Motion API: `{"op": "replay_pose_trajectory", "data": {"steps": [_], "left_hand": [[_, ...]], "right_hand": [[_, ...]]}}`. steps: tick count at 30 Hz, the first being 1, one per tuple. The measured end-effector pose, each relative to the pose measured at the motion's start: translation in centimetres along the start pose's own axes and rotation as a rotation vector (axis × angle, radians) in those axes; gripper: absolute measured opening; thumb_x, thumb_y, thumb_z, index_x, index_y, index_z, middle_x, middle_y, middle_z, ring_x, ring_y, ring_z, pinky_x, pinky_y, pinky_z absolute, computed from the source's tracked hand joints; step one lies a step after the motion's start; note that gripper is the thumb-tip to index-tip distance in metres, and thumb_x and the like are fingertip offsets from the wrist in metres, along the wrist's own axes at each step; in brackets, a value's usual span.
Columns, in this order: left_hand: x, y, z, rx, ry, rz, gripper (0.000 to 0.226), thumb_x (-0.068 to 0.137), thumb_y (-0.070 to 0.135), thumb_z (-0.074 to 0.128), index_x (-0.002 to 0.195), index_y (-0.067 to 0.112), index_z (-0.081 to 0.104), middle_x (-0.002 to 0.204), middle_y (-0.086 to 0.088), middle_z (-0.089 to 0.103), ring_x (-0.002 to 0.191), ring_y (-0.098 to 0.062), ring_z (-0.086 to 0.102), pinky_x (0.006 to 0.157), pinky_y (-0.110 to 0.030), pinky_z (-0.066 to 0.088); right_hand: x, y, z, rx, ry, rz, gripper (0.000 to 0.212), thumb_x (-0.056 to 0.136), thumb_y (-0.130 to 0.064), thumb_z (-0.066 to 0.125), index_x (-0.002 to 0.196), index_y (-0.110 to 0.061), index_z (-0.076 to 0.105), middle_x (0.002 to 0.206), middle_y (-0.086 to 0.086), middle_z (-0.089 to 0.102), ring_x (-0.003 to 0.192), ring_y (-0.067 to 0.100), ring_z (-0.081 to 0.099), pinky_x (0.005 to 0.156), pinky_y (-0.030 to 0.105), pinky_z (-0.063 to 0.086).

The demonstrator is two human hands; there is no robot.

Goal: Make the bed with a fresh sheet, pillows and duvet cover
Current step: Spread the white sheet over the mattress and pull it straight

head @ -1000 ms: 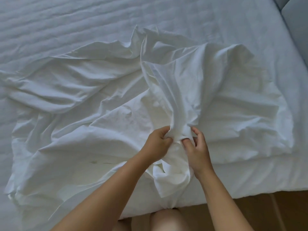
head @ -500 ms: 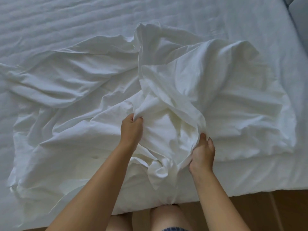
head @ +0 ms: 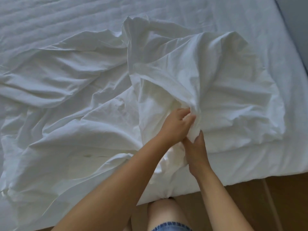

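A crumpled white duvet cover [head: 216, 77] lies spread over the bed, bunched high in the middle and puffed out on the right. Under it the white quilted mattress [head: 66, 17] shows at the far side. My left hand [head: 175, 125] pinches a fold of the cover near the bed's front edge, fingers curled into the cloth. My right hand [head: 195, 150] sits just below and to the right of it, gripping the same gathered fold from underneath. Both hands touch each other at the bunch.
The bed's front edge [head: 241, 172] runs across the lower right, with brown wooden floor [head: 275, 205] beyond it. My bare knee and denim shorts [head: 168, 225] press against the bed. A grey wall or headboard [head: 298, 30] borders the upper right corner.
My hands were spread apart on the cover half a second ago; now they have come together at one gathered fold, slightly right of centre.
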State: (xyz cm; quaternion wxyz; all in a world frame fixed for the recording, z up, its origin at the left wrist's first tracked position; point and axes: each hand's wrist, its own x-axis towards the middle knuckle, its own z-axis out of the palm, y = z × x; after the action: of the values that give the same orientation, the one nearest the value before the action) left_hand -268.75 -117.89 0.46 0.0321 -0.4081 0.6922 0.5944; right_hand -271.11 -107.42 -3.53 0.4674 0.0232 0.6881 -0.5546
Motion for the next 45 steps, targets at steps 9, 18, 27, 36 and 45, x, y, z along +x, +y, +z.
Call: {"op": "replay_pose_trajectory", "data": {"steps": [9,18,27,36,45], "left_hand": [[-2.9,-5.8,-1.7,0.404,-0.133,-0.599,0.102,0.076,0.052,0.065,0.15,0.018,0.003,0.152,-0.017,0.02,0.135,-0.034,0.03,0.103,-0.042,0.034],[0.1,-7.0,-13.7,0.756,0.251,-0.1,0.021,0.087,0.005,0.044,0.094,0.012,0.063,0.105,-0.012,0.06,0.103,-0.032,0.054,0.074,-0.029,0.036],[-2.9,-13.1,-16.0,-0.108,0.482,-0.643,0.079,0.076,0.052,0.065,0.137,0.011,0.037,0.132,-0.008,0.05,0.11,-0.023,0.054,0.081,-0.024,0.046],[-1.6,-13.1,-23.6,-0.569,0.182,-0.358,0.012,0.092,0.014,0.053,0.097,0.011,0.064,0.083,-0.005,0.071,0.075,-0.02,0.069,0.068,-0.03,0.056],[-1.8,-18.0,-29.5,-0.034,0.575,-0.295,0.085,0.08,0.046,0.069,0.146,0.013,0.027,0.142,-0.011,0.036,0.127,-0.021,0.041,0.104,-0.032,0.037]], "right_hand": [[2.5,-2.2,0.6,0.326,0.099,0.073,0.009,0.095,-0.024,0.054,0.1,-0.024,0.061,0.095,-0.002,0.072,0.092,0.017,0.069,0.082,0.036,0.055],[-0.1,4.1,10.0,0.143,0.059,0.295,0.033,0.079,0.006,0.059,0.11,-0.007,0.062,0.103,0.013,0.068,0.085,0.024,0.066,0.072,0.034,0.056],[3.9,0.3,18.3,0.347,-0.005,0.35,0.035,0.078,0.016,0.038,0.082,-0.007,0.064,0.077,0.011,0.062,0.068,0.022,0.061,0.062,0.033,0.054],[0.9,1.5,27.9,0.161,0.076,0.271,0.068,0.071,-0.037,0.078,0.125,-0.011,0.045,0.12,0.005,0.059,0.103,0.021,0.062,0.091,0.037,0.051],[2.0,2.6,27.7,0.465,0.107,0.42,0.02,0.082,0.004,0.043,0.081,-0.009,0.058,0.072,0.006,0.055,0.062,0.021,0.058,0.058,0.029,0.05]]}}
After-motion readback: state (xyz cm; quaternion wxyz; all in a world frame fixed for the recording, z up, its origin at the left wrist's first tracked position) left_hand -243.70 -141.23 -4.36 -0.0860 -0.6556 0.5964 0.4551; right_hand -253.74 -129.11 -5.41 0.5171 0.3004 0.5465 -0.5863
